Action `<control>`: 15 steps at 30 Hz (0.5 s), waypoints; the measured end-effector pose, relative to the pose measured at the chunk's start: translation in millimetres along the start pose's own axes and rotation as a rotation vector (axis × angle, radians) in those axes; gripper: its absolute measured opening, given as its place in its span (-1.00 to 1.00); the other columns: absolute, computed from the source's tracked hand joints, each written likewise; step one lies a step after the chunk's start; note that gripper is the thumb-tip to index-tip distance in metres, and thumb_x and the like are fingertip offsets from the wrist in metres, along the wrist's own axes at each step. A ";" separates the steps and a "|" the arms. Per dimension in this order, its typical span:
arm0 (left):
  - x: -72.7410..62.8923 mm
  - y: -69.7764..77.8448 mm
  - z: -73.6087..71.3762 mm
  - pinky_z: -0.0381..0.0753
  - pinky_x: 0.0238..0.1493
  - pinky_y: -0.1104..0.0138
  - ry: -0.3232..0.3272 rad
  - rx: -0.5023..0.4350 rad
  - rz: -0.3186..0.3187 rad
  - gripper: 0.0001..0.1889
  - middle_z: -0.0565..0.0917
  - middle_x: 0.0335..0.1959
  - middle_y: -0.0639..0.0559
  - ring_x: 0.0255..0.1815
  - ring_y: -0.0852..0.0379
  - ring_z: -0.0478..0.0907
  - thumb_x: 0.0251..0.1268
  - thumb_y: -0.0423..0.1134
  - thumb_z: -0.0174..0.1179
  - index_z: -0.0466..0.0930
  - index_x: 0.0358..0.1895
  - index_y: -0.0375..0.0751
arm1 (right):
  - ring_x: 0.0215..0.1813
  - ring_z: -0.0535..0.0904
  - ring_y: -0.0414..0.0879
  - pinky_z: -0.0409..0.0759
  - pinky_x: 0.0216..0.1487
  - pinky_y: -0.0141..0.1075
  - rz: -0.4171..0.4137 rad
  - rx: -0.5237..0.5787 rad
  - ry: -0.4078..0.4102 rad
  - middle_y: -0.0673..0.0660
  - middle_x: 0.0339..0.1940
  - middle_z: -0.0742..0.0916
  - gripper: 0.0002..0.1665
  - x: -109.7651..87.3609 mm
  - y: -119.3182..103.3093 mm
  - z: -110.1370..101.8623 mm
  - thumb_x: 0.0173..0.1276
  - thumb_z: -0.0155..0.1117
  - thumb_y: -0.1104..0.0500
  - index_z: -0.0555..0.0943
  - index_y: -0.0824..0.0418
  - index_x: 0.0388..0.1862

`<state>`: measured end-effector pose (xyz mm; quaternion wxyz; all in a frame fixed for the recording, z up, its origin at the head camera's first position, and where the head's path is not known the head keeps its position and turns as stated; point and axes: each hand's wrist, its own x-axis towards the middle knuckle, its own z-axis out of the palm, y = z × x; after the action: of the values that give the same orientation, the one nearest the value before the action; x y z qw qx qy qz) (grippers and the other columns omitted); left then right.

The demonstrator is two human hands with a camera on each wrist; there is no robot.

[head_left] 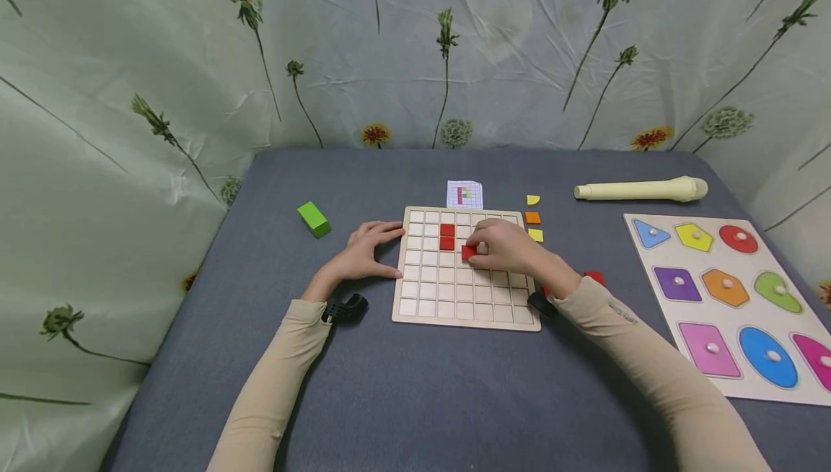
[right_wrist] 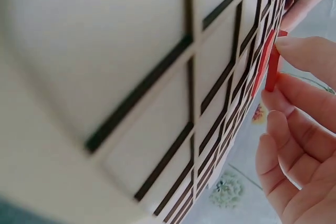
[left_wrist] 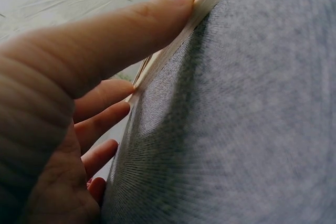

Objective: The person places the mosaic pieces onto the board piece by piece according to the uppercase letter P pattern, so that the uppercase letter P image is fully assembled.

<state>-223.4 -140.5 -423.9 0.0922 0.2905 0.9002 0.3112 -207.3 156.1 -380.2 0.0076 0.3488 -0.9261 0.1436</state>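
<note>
A wooden grid board (head_left: pixel 465 326) with white square cells lies on the table. Two red square tiles (head_left: pixel 447 237) sit in neighbouring cells, one above the other, left of the board's middle. My right hand (head_left: pixel 509 245) pinches another red square tile (head_left: pixel 468 252) between thumb and index finger, close over the board; the right wrist view shows this tile (right_wrist: pixel 273 66) held on edge. At the board's left edge, my left hand (head_left: pixel 360 252) touches the rim with thumb and fingertips, fingers fairly straight; in the left wrist view the thumb (left_wrist: pixel 131 35) rests against the board's side.
Behind the board lies a pattern card (head_left: pixel 464 195). Yellow and orange pieces (head_left: pixel 532 218) line its right side, with red tiles (head_left: pixel 594 278) partly behind the right forearm. A green block (head_left: pixel 314 219) is at left, a cream microphone-shaped object (head_left: pixel 639 190) and a shape puzzle board (head_left: pixel 656 259) at right.
</note>
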 end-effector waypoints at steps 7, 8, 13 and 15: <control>0.6 0.8 0.1 -0.12 0.34 -0.20 0.002 0.009 -0.015 -0.13 0.24 0.44 -0.13 0.45 -0.20 0.01 -0.07 -0.07 0.44 0.27 0.38 -0.17 | -0.41 0.43 -0.18 0.42 -0.34 -0.34 -0.022 0.017 -0.054 0.04 -0.44 0.66 -0.85 11.7 -3.9 3.8 0.09 0.36 0.13 0.71 0.19 -0.38; 0.7 1.1 0.0 -0.12 0.34 -0.20 0.001 0.013 -0.017 -0.13 0.24 0.44 -0.13 0.45 -0.20 0.01 -0.07 -0.06 0.44 0.27 0.38 -0.17 | -0.42 0.42 -0.19 0.41 -0.34 -0.35 -0.033 0.014 -0.060 0.04 -0.45 0.65 -0.86 13.1 -3.9 4.8 0.09 0.36 0.14 0.70 0.19 -0.39; 0.8 2.3 -0.6 -0.12 0.35 -0.20 -0.004 0.025 -0.011 -0.13 0.25 0.44 -0.15 0.47 -0.22 0.00 -0.06 -0.06 0.43 0.26 0.38 -0.17 | -0.44 0.42 -0.20 0.42 -0.34 -0.35 -0.060 0.022 -0.081 0.04 -0.46 0.67 -0.84 18.4 -6.0 7.5 0.09 0.38 0.14 0.70 0.20 -0.38; 0.3 1.9 -0.7 -0.12 0.34 -0.20 -0.004 0.022 -0.005 -0.14 0.25 0.44 -0.16 0.47 -0.22 0.00 -0.06 -0.07 0.43 0.26 0.38 -0.18 | -0.42 0.47 -0.19 0.48 -0.31 -0.31 -0.062 0.028 -0.078 0.06 -0.43 0.69 -0.82 19.7 -8.1 7.7 0.08 0.39 0.14 0.71 0.21 -0.35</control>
<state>-223.0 -139.6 -422.2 0.0915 0.2896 0.9042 0.3004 -216.3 135.6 -383.2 -0.0289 0.3829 -0.9123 0.1424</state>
